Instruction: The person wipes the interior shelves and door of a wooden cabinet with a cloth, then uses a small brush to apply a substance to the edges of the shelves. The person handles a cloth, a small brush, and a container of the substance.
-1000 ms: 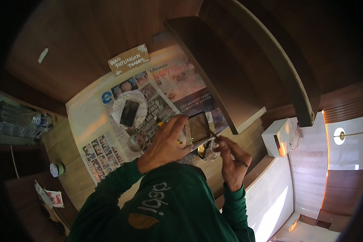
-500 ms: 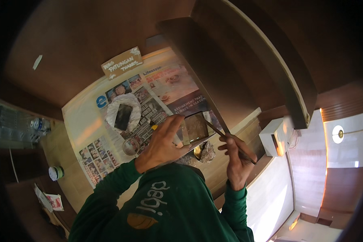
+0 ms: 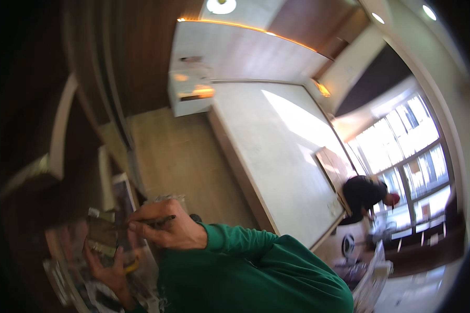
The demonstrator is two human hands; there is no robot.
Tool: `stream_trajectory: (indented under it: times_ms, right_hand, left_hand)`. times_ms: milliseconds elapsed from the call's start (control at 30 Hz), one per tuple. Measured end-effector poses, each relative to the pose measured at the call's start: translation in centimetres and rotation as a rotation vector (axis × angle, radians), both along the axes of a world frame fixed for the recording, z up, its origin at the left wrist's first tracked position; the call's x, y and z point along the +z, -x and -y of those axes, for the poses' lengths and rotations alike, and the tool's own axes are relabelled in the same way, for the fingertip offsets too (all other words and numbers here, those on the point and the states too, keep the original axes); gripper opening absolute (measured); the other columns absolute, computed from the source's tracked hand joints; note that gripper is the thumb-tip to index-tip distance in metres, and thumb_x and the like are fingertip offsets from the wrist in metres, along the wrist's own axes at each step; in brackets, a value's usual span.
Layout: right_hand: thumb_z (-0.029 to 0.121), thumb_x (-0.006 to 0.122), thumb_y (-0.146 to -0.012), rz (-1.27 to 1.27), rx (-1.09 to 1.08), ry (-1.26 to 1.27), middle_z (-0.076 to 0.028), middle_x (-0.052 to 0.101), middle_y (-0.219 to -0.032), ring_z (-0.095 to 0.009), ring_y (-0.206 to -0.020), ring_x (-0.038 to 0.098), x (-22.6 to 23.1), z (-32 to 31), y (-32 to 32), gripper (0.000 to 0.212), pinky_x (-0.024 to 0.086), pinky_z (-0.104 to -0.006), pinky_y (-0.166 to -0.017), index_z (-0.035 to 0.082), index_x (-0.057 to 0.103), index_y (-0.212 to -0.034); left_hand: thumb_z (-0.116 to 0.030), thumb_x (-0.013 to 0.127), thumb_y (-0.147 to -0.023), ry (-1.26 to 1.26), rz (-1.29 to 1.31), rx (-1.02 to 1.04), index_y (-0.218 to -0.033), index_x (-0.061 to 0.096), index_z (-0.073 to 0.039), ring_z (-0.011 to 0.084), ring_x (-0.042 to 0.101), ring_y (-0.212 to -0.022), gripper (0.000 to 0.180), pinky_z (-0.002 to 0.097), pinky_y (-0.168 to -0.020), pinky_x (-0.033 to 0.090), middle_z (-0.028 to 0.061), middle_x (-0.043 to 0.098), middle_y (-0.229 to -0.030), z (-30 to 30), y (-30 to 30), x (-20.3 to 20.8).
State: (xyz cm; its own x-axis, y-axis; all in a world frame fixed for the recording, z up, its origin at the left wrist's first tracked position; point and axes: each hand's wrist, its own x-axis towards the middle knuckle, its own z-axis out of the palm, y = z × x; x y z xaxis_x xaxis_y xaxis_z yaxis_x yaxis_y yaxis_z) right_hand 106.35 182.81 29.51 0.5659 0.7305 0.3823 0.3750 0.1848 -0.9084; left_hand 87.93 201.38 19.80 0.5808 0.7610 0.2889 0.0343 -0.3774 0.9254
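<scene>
At the lower left, my left hand grips a small, shallow rectangular tray by its near edge, with a thumb on one side and fingers on the other. The tray has a brownish face and paler ends. My right hand pinches a thin dark stick-like tool. That tool points toward the tray; blur hides whether its tip touches it. Newspaper sheets lie under and beside my hands, and something yellow shows near my left wrist.
A long, pale-topped platform stands beyond my right arm, with a white box by its far-left corner. Another person in dark clothes bends near the windows. Clear plastic wrapping sits at lower right. Dark wooden panels rise at left.
My view has swung right, so the hands and tray now appear at lower left. The platform, windows and other person have come into view. Both hands keep hold of the tray and tool.
</scene>
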Motion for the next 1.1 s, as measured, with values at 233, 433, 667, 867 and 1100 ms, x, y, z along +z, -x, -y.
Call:
stream_trajectory:
  times_ms: [233,433,667,867,1100]
  right_hand:
    - [0.009,0.069,-0.091,-0.045,-0.269,-0.102,-0.018,0.076,-0.095,-0.032,-0.089,0.074,-1.0,5.3,-0.1,0.018,0.058,-0.0386,-0.081,-0.001,0.076,-0.104]
    - [0.011,0.068,-0.093,-0.035,-0.433,-0.116,-0.018,0.075,-0.093,-0.031,-0.085,0.073,-1.3,9.4,0.6,0.018,0.058,-0.0368,-0.078,-0.001,0.076,-0.105]
    - [0.010,0.069,-0.092,-0.125,-0.485,-0.123,-0.017,0.075,-0.092,-0.031,-0.082,0.073,-0.1,12.0,2.4,0.019,0.057,-0.0367,-0.078,0.000,0.076,-0.106]
    - [0.002,0.067,-0.090,0.022,-0.488,-0.200,-0.016,0.073,-0.092,-0.025,-0.079,0.070,-0.5,11.6,2.2,0.020,0.055,-0.0351,-0.071,-0.002,0.074,-0.109]
    - [-0.001,0.065,-0.088,0.053,-0.443,-0.147,-0.015,0.071,-0.096,-0.026,-0.081,0.068,-1.0,13.4,3.1,0.020,0.054,-0.0358,-0.071,-0.003,0.073,-0.106]
  left_hand:
    - [-0.012,0.074,-0.085,-0.080,-0.107,-0.343,-0.150,0.040,0.010,0.0290,0.059,-0.123,0.076,0.0371,-0.107,0.045,0.0245,0.058,-0.141,-1.0,-7.1,0.6]
    - [-0.013,0.069,-0.096,-0.912,0.238,-0.335,-0.098,0.074,0.003,0.0209,0.068,-0.083,0.017,0.0327,-0.075,0.054,0.0112,0.073,-0.087,0.2,-11.7,0.8]
    - [0.004,0.072,-0.084,0.179,-0.011,-0.569,-0.150,0.037,0.012,0.0300,0.057,-0.124,0.076,0.0385,-0.106,0.045,0.0254,0.057,-0.138,1.1,-12.4,0.8]
    - [0.004,0.072,-0.083,0.213,-0.034,-0.629,-0.149,0.039,0.012,0.0313,0.058,-0.125,0.074,0.0388,-0.106,0.046,0.0251,0.056,-0.139,2.9,-12.3,1.8]
    - [0.002,0.072,-0.083,0.221,0.003,-0.607,-0.150,0.039,0.011,0.0308,0.059,-0.123,0.076,0.0386,-0.103,0.049,0.0259,0.057,-0.137,3.9,-12.5,2.2]
